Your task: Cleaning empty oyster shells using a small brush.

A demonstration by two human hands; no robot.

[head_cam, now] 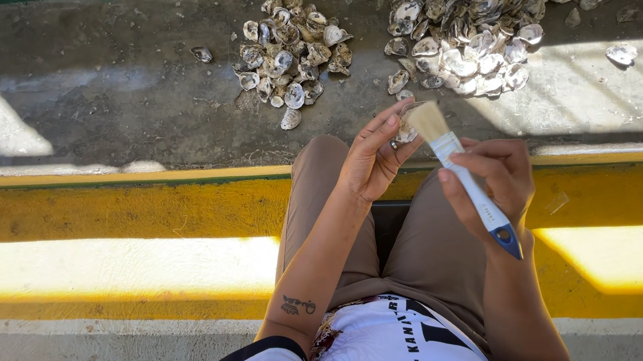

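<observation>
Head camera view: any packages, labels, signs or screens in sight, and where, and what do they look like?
No packages, signs or screens.
Paintbrush handle: in the right hand, white with blue tip, small dark printed marking along it.
Shirt: bottom centre, white with black lettering and a reddish graphic.

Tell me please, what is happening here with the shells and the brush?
A seated person holds a small shell in the left hand and a paintbrush with a white handle in the right hand. The bristles are right next to the shell. Ahead, on the concrete ledge, lie two heaps of shells: a smaller heap and a larger heap.
</observation>
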